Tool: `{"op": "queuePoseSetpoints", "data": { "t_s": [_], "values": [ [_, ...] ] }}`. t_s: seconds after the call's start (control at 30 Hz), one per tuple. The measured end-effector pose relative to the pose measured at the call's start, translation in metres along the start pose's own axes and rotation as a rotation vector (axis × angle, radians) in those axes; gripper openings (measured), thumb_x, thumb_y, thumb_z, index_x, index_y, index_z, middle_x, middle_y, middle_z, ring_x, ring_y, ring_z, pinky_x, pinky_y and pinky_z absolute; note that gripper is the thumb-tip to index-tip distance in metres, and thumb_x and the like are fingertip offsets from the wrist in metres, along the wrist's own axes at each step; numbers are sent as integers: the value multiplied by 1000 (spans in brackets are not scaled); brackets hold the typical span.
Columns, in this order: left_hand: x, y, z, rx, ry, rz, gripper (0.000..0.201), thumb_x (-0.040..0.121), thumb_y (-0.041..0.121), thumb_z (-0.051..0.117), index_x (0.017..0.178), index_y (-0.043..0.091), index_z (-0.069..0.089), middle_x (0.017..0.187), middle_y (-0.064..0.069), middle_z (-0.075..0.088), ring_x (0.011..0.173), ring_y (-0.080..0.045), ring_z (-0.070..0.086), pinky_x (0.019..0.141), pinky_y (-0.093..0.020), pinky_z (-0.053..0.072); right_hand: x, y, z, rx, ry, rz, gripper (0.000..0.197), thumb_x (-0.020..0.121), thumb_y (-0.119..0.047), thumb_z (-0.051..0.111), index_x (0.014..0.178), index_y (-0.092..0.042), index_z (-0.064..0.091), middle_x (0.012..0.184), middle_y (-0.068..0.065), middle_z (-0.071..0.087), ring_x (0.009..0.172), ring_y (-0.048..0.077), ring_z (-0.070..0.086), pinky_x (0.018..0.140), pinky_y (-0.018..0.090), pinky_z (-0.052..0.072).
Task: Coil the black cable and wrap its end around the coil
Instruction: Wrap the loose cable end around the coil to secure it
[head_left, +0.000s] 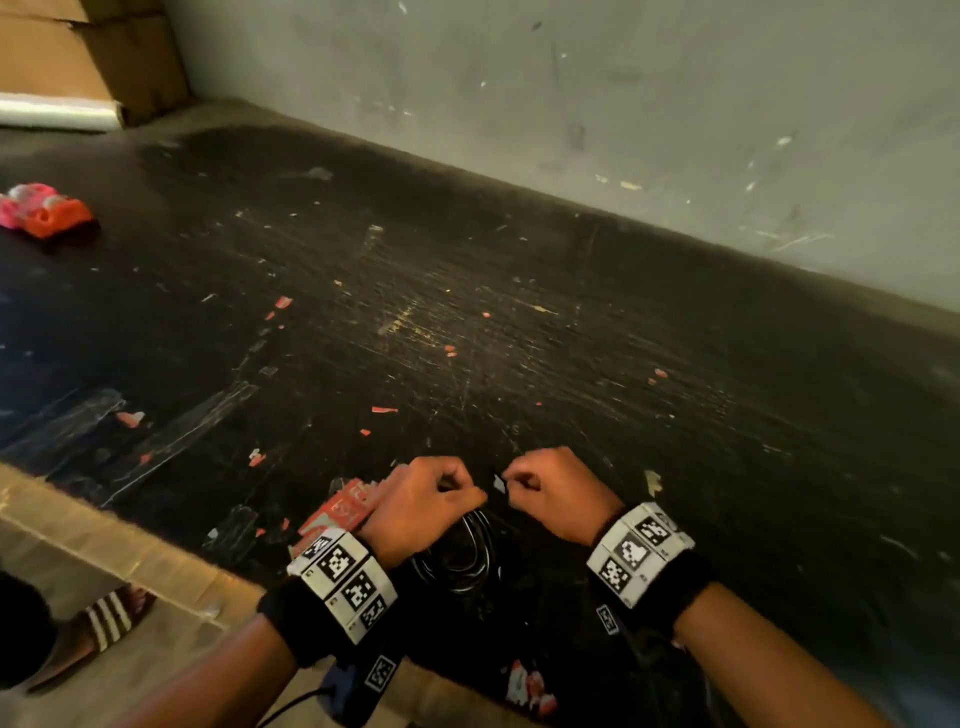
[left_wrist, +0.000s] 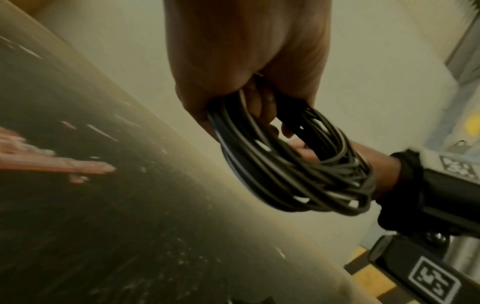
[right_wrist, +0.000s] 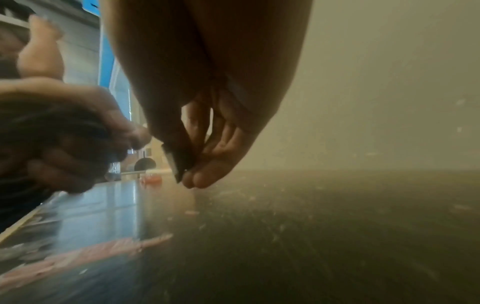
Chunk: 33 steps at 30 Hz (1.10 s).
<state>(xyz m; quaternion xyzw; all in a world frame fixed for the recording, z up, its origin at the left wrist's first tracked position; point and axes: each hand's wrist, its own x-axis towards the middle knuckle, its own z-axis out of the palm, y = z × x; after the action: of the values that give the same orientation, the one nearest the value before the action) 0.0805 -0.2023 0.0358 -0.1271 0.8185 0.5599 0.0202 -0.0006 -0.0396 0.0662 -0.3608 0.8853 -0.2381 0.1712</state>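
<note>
- Scratched and flecked with pale and red scraps, the black counter (head_left: 467, 312) runs along a scuffed grey wall (head_left: 623, 104) in the head view. Both hands sit close together at its near edge. The left hand (head_left: 423, 501) is curled into a fist over the thin, glossy black cable wound into a loose round coil (head_left: 460, 556), which hangs below the fist just above the counter. The right hand (head_left: 556, 493) pinches a small pale plug end (head_left: 499, 484) in the gap between the two hands. A pink and orange toy-like object (head_left: 44, 210) lies well apart at the far left, and a striped sandal (head_left: 98, 623) shows on the floor.
- Left wrist view: this shows the coil (left_wrist: 293, 162) plainly, as many thin strands bunched in uneven overlapping loops, some glinting. The left hand (left_wrist: 246, 61) has its fingers (left_wrist: 262, 107) threaded through the loops and closed on them. The plug end is not seen here.
- Right wrist view: blurred, but it shows the right hand (right_wrist: 207, 102) clamping the flat, dark, pale-edged plug end (right_wrist: 176, 162) between thumb and fingertips (right_wrist: 205, 179), above the counter (right_wrist: 337, 236). The left hand (right_wrist: 64, 133) is just beside it, gripping the dark coil (right_wrist: 49, 125).
</note>
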Motion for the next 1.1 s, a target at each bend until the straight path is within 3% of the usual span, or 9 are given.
{"op": "queuePoseSetpoints", "data": {
  "t_s": [0.1, 0.3, 0.4, 0.57, 0.73, 0.8, 0.9, 1.0, 1.1],
  "values": [
    [-1, 27, 14, -12, -74, 99, 17, 82, 18, 67, 69, 7, 66, 53, 9, 55, 50, 5, 50, 54, -9, 39, -18, -3, -21, -57, -5, -100, 15, 86, -16, 56, 92, -13, 69, 87, 7, 68, 79, 16, 61, 71, 30, 45],
    [9, 49, 50, -97, -196, 179, 20, 84, 18, 64, 68, 6, 66, 65, -2, 59, 65, -6, 53, 68, -27, 42, -53, 17, -40, -105, 52, -127, 16, 88, -11, 53, 94, -12, 67, 90, 9, 67, 84, 20, 61, 72, 26, 41],
    [12, 61, 68, -91, -206, 199, 17, 83, 15, 63, 68, 11, 69, 67, -2, 62, 68, -8, 55, 72, -29, 43, -69, 30, -52, -118, 79, -106, 17, 90, -14, 51, 97, -11, 66, 92, 11, 67, 86, 21, 61, 78, 36, 48],
    [16, 86, 108, -56, -150, 200, 21, 81, 11, 60, 61, 6, 65, 52, 5, 52, 54, -3, 47, 59, -25, 39, -97, 49, -71, -190, 95, -56, 17, 90, -14, 48, 97, -8, 62, 97, 14, 64, 90, 27, 60, 79, 42, 48],
    [11, 110, 152, 7, -61, 332, 37, 78, 8, 61, 45, 20, 51, 46, 10, 45, 50, -2, 41, 55, -24, 36, -124, 72, -97, -201, 99, 18, 13, 88, -13, 48, 90, -11, 61, 92, 15, 67, 85, 29, 63, 73, 39, 50],
    [8, 120, 171, 30, 35, 362, 39, 78, 10, 62, 43, 21, 49, 41, 11, 45, 47, -1, 41, 52, -20, 34, -131, 88, -105, -64, 298, 152, 12, 85, -10, 52, 79, -11, 63, 81, 16, 69, 75, 29, 66, 67, 38, 53],
    [0, 138, 195, 13, 129, 363, 40, 78, 9, 60, 43, 20, 45, 41, 10, 43, 46, -2, 40, 51, -20, 33, -135, 102, -112, 442, 548, 331, 24, 83, -2, 53, 64, -16, 59, 71, 16, 68, 53, 23, 65, 62, 42, 60],
    [0, 145, 209, -170, 184, 245, 31, 81, 8, 57, 50, 9, 54, 54, -1, 45, 57, -10, 41, 59, -32, 34, -149, 104, -120, 887, 472, 282, 16, 88, 4, 49, 93, -5, 62, 81, 9, 64, 53, 7, 66, 58, 20, 58],
    [-5, 150, 211, -372, 174, 126, 27, 83, 8, 56, 58, 8, 62, 59, -9, 51, 60, -19, 46, 58, -32, 36, -170, 110, -133, 937, 312, 126, 20, 83, 9, 55, 97, -4, 63, 88, 7, 63, 73, 9, 68, 72, 19, 58]
  ]
}}
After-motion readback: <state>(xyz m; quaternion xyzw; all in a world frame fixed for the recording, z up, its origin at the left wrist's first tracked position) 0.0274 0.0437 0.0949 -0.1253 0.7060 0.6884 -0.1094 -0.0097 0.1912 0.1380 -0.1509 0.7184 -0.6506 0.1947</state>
